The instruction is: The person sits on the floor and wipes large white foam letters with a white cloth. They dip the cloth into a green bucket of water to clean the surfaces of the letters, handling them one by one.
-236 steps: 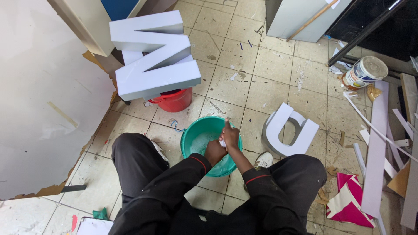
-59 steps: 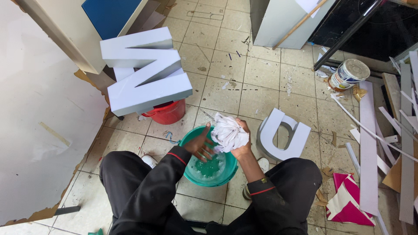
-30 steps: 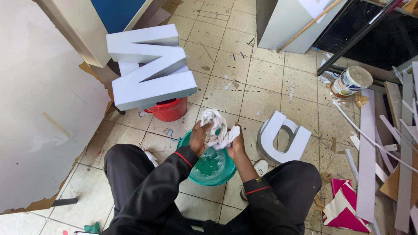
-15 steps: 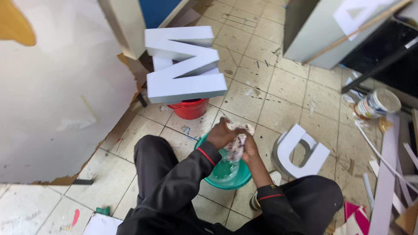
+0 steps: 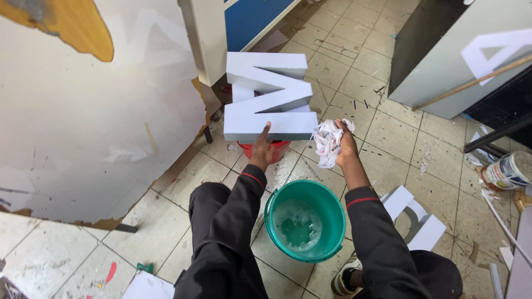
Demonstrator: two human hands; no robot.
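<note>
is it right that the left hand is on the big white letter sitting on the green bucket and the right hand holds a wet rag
Not quite. The head view shows the big white letter sitting on a red bucket, not the green bucket, which stands on the floor in front of the person. The rest holds: the left hand touches the letter's front edge and the right hand holds the rag.

Both arms wear long black sleeves, left sleeve and right sleeve, each ending well short of the fingers in a ribbed cuff edged by a thin red stripe. Black trousers cover the legs. A white-and-dark shoe shows below the right sleeve.
</note>
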